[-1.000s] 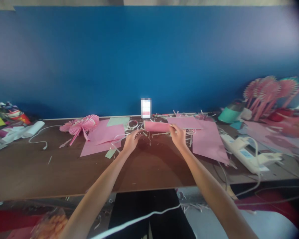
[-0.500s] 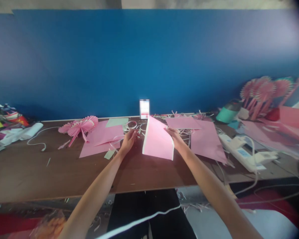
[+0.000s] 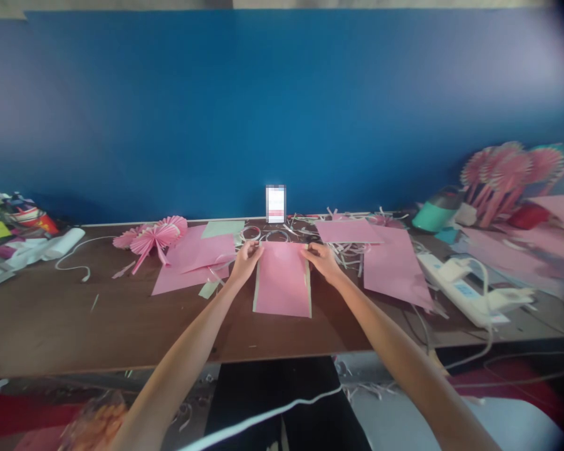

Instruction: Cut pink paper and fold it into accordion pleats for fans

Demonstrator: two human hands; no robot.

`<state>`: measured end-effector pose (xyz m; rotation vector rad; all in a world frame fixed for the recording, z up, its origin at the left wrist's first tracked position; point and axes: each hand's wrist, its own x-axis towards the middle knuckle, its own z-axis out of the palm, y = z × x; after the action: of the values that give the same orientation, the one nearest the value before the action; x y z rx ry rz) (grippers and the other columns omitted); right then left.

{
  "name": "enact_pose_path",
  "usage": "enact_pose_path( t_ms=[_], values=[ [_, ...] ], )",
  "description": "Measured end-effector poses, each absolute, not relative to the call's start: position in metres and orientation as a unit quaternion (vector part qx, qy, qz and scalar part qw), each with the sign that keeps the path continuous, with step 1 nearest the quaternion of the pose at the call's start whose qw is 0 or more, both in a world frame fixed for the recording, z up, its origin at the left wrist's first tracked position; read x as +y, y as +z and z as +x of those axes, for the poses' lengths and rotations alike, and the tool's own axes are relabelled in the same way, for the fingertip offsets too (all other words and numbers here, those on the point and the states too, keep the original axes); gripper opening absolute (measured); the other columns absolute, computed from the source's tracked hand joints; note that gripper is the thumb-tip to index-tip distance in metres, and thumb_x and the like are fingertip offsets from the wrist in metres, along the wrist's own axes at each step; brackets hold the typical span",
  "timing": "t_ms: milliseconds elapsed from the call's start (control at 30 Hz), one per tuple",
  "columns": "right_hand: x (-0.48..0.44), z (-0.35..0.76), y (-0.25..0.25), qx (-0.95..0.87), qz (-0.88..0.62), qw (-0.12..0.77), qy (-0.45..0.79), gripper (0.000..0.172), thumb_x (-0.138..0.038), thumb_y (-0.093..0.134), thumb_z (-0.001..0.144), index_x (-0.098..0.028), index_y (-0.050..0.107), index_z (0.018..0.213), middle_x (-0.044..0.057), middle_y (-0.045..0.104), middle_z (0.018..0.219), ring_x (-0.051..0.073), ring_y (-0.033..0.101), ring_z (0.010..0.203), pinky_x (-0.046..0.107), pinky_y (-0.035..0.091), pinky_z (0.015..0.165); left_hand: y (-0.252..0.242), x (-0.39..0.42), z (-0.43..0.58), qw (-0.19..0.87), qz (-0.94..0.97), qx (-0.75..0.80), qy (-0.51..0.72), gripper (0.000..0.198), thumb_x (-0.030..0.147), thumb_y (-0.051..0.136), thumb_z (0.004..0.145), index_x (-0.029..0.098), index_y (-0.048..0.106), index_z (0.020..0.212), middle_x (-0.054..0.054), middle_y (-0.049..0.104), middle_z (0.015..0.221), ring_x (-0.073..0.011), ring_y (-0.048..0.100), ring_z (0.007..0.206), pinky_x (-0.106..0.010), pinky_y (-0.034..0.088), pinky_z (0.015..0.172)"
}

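Observation:
A pink paper sheet point(image 3: 282, 282) lies flat on the brown table point(image 3: 75, 326) in front of me, its long edges slightly curled up. My left hand point(image 3: 245, 261) pinches its far left corner. My right hand point(image 3: 323, 261) pinches the far right corner. Both arms reach forward over the table's near edge.
More pink sheets point(image 3: 395, 266) lie right and left point(image 3: 192, 263) of it, among paper scraps point(image 3: 348, 250). Folded pink paper fans point(image 3: 153, 238) sit at the left, more fans point(image 3: 502, 172) at the far right. A white power strip point(image 3: 455, 285) with cables lies right. A small phone point(image 3: 275, 203) leans on the blue wall.
My right hand first held the pink sheet rolled up, then it unrolled and hung open. Now it lies flat on the table with both hands at its far corners.

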<state>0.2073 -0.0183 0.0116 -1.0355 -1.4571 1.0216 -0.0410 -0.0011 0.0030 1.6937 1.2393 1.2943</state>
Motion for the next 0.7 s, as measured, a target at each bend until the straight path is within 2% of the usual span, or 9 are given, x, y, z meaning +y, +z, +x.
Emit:
enact_pose_path(
  t_ms=[100,167,267,333,400,467,533,600,700],
  values=[
    [-0.020,0.206,0.013,-0.613,-0.419,0.502,0.443,0.026,-0.042,0.063,0.073,-0.020,0.054,0.065,-0.004,0.054,0.050,0.012,0.049,0.041,0.024,0.038,0.042,0.004,-0.002,-0.041,0.332,0.640,0.479,0.501,0.046,0.045,0.055,0.080,0.017,0.049,0.116,-0.005,0.062,0.093,-0.0155,0.058,0.086,-0.027,0.045,0.076],
    [-0.021,0.205,0.014,-0.620,-0.412,0.500,0.443,0.024,-0.040,0.063,0.074,-0.019,0.055,0.066,-0.004,0.054,0.051,0.012,0.050,0.042,0.024,0.039,0.043,0.005,-0.002,-0.042,0.328,0.652,0.471,0.496,0.042,0.045,0.055,0.080,0.018,0.052,0.113,-0.006,0.062,0.100,-0.0165,0.058,0.091,-0.028,0.044,0.080],
    [-0.021,0.206,0.014,-0.621,-0.407,0.501,0.444,0.022,-0.039,0.063,0.074,-0.018,0.057,0.068,-0.004,0.055,0.054,0.011,0.051,0.045,0.023,0.041,0.044,0.006,-0.002,-0.042,0.322,0.669,0.465,0.482,0.036,0.046,0.055,0.080,0.016,0.060,0.100,-0.006,0.064,0.097,-0.0183,0.059,0.090,-0.028,0.045,0.079],
    [-0.020,0.207,0.013,-0.618,-0.398,0.493,0.465,0.022,-0.039,0.064,0.073,-0.018,0.060,0.079,-0.002,0.060,0.062,0.012,0.054,0.051,0.024,0.044,0.048,0.004,-0.001,-0.044,0.323,0.665,0.468,0.483,0.037,0.047,0.055,0.079,0.014,0.062,0.095,-0.006,0.065,0.091,-0.0192,0.060,0.086,-0.028,0.045,0.075],
    [-0.018,0.209,0.012,-0.617,-0.388,0.474,0.494,0.036,-0.037,0.066,0.071,-0.019,0.058,0.101,0.000,0.065,0.076,0.015,0.060,0.064,0.026,0.048,0.056,0.002,0.001,-0.045,0.327,0.650,0.473,0.497,0.037,0.048,0.056,0.078,0.014,0.064,0.091,-0.006,0.067,0.087,-0.0196,0.061,0.083,-0.028,0.045,0.072],
    [-0.017,0.210,0.010,-0.628,-0.381,0.451,0.507,0.057,-0.034,0.070,0.068,-0.021,0.048,0.120,0.003,0.066,0.089,0.017,0.062,0.076,0.029,0.050,0.065,-0.002,0.003,-0.047,0.328,0.622,0.482,0.523,0.038,0.048,0.057,0.077,0.014,0.065,0.090,-0.006,0.067,0.085,-0.0194,0.061,0.081,-0.027,0.044,0.070],
    [-0.017,0.212,0.010,-0.658,-0.382,0.433,0.484,0.067,-0.033,0.070,0.069,-0.023,0.039,0.128,0.004,0.064,0.095,0.017,0.062,0.079,0.030,0.050,0.068,-0.006,0.005,-0.049,0.325,0.589,0.492,0.552,0.038,0.048,0.059,0.076,0.014,0.066,0.090,-0.007,0.068,0.084,-0.0192,0.060,0.080,-0.026,0.043,0.068],
    [-0.018,0.214,0.010,-0.706,-0.389,0.415,0.421,0.060,-0.033,0.066,0.073,-0.023,0.042,0.127,0.004,0.062,0.095,0.016,0.061,0.077,0.029,0.049,0.069,-0.009,0.007,-0.051,0.316,0.565,0.504,0.572,0.038,0.048,0.059,0.075,0.013,0.067,0.090,-0.007,0.068,0.083,-0.0190,0.060,0.079,-0.026,0.043,0.067],
    [-0.020,0.217,0.012,-0.791,-0.399,0.353,0.300,0.034,-0.032,0.061,0.078,-0.022,0.058,0.110,0.003,0.061,0.088,0.014,0.057,0.071,0.028,0.045,0.069,-0.012,0.009,-0.053,0.290,0.562,0.515,0.579,0.037,0.048,0.058,0.075,0.014,0.068,0.087,-0.006,0.068,0.082,-0.0191,0.060,0.079,-0.025,0.042,0.067]
  ],
)
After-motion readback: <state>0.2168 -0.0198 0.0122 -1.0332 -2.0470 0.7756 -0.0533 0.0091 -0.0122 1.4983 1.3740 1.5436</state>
